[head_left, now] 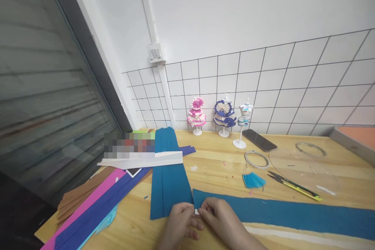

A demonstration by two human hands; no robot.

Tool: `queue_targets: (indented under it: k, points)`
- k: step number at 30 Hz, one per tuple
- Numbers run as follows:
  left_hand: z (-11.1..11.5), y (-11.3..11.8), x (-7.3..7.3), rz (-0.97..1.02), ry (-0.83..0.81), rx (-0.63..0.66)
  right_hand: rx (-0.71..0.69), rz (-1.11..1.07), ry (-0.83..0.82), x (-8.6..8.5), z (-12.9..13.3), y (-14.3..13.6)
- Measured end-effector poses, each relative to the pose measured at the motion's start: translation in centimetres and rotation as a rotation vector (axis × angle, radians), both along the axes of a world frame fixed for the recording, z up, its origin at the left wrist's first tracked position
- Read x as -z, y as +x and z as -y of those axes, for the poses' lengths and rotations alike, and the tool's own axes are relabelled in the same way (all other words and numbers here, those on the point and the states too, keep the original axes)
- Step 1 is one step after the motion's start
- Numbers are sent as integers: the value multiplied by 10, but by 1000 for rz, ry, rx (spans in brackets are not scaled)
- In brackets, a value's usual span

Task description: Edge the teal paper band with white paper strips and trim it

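Head view: a long teal strip (293,213), crepe paper by the look of it, runs to the right across the wooden surface (129,218), its near end at the fingers. The right hand (221,215) has its grip closed on that end, thumb over a small white piece (197,211). The left hand (181,218) meets it from the other side, thumb and forefinger drawn together beside the white piece; whether its grip pinches that piece or the paper, I cannot tell.

A wider teal panel (168,187) lies just beyond the left hand, with a pale folded strip (158,160) across it. To the right are a pleated turquoise piece (254,180) and a yellow-handled cutter (304,191) (best kept away from the paper).

The teal strip should be very light and soft, ready to crease or stretch under a pull, and hardly slippery. I would hold it flat near its end, thumb above and fingertip below, and support the long run on the surface, since a sharp tug could tear it.
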State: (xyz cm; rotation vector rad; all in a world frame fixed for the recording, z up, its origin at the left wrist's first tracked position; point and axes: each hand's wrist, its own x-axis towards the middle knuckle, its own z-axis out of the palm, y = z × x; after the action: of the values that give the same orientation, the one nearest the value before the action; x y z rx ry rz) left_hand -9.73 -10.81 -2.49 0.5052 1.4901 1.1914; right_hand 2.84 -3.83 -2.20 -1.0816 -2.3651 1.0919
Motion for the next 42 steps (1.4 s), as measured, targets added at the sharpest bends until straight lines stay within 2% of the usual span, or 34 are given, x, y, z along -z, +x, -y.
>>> queue_targets:
  k: [18,28,34,38,42]
  points:
    - [5,1,-8,39,40,16,21,-14,-20,3,4,-5]
    - [6,-1,-8,48,53,56,25,10,-22,2,4,-5]
    - [3,-2,-2,8,44,47,30,38,-3,-1,5,-6]
    - [2,-4,2,-42,16,0,26,56,36,-10,5,4]
    - [2,-8,7,-124,-9,-41,-3,130,65,-17,0,32]
